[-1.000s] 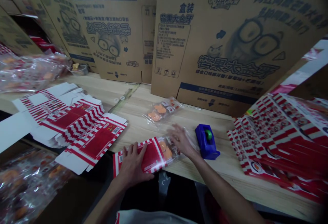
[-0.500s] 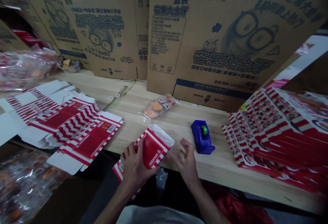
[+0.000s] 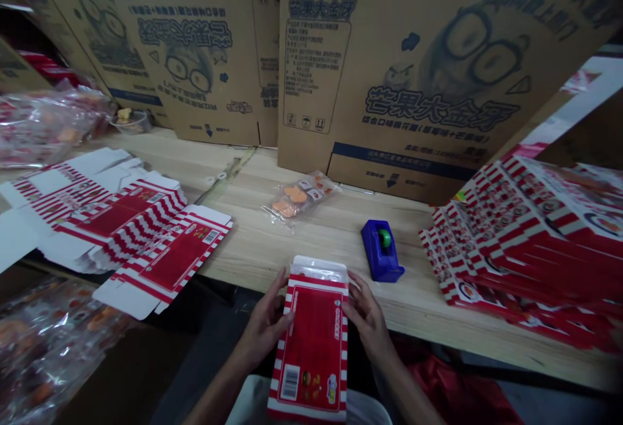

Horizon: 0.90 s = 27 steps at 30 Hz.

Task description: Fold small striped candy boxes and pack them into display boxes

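Observation:
Both my hands hold a red-and-white striped carton (image 3: 311, 340) lengthwise over the table's front edge, its open white flap pointing away from me. My left hand (image 3: 265, 324) grips its left side and my right hand (image 3: 367, 315) grips its right side, fingers curled round the edges. A clear packet of orange sweets (image 3: 298, 198) lies on the wooden table (image 3: 311, 237) farther back. A blue tape dispenser (image 3: 381, 251) with a green roller sits just right of my right hand.
Flat unfolded striped cartons (image 3: 121, 224) are spread at the left. Stacked striped boxes (image 3: 525, 237) lie at the right. Large printed cardboard cases (image 3: 389, 68) stand along the back. Bags of sweets (image 3: 43, 120) lie at the far left and on the lower left.
The carton has been turned from lying sideways on the table to pointing away from me, lifted over the edge. My right hand has come in to grip its right side.

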{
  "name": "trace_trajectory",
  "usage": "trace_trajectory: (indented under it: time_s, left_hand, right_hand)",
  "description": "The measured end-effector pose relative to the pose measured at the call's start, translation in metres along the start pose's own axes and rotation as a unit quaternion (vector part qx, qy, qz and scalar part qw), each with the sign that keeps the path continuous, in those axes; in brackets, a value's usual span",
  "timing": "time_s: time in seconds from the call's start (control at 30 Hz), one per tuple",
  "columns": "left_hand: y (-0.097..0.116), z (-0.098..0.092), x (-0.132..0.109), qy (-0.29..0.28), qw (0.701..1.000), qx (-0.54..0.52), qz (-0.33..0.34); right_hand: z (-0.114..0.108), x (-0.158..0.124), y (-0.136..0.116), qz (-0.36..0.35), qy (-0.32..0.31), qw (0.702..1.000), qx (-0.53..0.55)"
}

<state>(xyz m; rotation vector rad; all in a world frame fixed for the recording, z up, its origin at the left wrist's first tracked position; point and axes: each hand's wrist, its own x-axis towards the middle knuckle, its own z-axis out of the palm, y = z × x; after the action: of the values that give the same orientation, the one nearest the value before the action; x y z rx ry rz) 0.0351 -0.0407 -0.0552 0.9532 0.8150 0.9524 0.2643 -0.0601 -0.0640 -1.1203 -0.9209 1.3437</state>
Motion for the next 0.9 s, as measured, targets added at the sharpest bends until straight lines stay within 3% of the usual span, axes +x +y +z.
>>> trace_trajectory:
  time_s: [0.27,0.4,0.57,0.77,0.9]
  left_hand:
    - [-0.008,-0.005,-0.007,-0.092,0.996,-0.007,-0.019]
    - [-0.007,0.002,-0.003,-0.045,0.998,0.033,-0.011]
    - [0.002,0.007,0.005,0.02,0.996,0.075,0.05]
    - [0.008,0.005,0.007,0.045,0.998,0.019,0.025]
    - [0.007,0.004,0.006,0.063,0.996,0.048,0.042]
  right_hand:
    - [0.002,-0.019,0.023,0.028,0.011,1.0,0.004]
    - [0.005,-0.021,0.018,0.016,0.012,0.999,-0.039]
    - [0.01,-0.016,0.001,-0.068,0.017,0.989,-0.129]
    - [0.012,-0.015,0.0,-0.084,0.014,0.986,-0.144]
    - [0.007,-0.016,0.001,-0.12,0.026,0.97,-0.209]
